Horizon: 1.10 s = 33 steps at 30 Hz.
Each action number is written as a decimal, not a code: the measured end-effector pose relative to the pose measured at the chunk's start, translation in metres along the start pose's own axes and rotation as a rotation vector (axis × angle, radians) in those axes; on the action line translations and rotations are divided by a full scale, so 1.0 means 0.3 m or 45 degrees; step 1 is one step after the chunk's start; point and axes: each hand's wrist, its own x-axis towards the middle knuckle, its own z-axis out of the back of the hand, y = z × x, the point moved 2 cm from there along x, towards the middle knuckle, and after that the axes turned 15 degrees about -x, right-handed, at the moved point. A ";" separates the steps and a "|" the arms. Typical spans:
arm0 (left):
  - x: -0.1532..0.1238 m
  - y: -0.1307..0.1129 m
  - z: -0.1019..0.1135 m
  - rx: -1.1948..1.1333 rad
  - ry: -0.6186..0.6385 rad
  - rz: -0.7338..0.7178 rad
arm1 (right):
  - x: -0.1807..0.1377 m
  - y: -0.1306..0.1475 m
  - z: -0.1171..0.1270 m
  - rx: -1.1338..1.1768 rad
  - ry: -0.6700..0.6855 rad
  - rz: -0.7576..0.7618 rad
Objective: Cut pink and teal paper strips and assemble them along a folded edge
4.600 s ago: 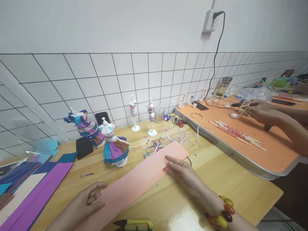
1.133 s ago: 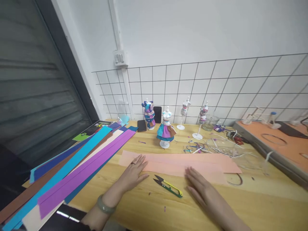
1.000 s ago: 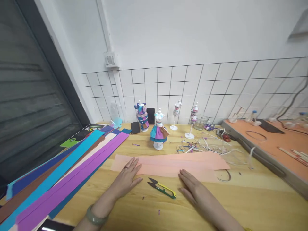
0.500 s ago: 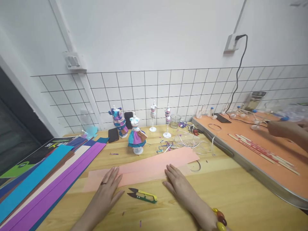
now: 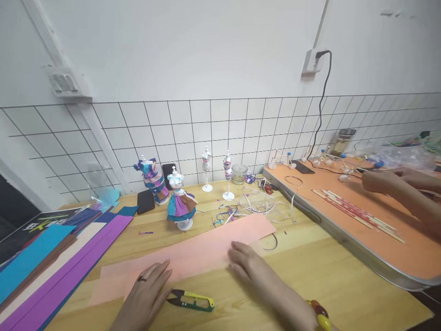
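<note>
The pink strip (image 5: 206,248) runs beneath the left hand (image 5: 146,289), whose fingers lie outstretched; its long axis slants away past the right hand (image 5: 250,266), loosely open at the near edge. The snips' (image 5: 189,304) blades point at the left hand.

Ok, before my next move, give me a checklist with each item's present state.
1. Left hand over the long, pale-pink, thin strip: ok, palm down.
2. Right hand over the strip's near edge: ok, though blurred.
3. Yellow-and-green snips with dark blades clear of the left hand: not ok, blades lie right beside it.
4. Strip's left end squared up: not ok, its edges look staggered.
5. Strip apart from the tangle of thin coloured strands: cannot tell.
6. Co-worker's hands away from the strip: ok, over the flat orange tabletop.
</note>
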 end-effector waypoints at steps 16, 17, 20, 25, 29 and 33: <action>0.019 -0.036 0.011 0.100 0.243 0.144 | 0.273 -0.099 -0.037 0.158 0.185 0.096; 0.019 -0.039 0.012 0.091 0.268 0.169 | 0.275 -0.098 -0.043 0.172 0.186 0.096; 0.018 -0.042 0.014 0.050 0.332 0.244 | 0.279 -0.090 -0.055 0.175 0.187 0.109; 0.011 -0.039 0.013 -0.026 0.379 0.306 | 0.283 -0.060 -0.039 0.169 0.221 0.145; 0.006 -0.036 0.011 -0.086 0.392 0.331 | 0.281 -0.058 -0.026 0.167 0.314 0.018; 0.007 -0.038 0.016 -0.142 0.408 0.375 | 0.272 -0.077 -0.034 0.165 0.355 -0.031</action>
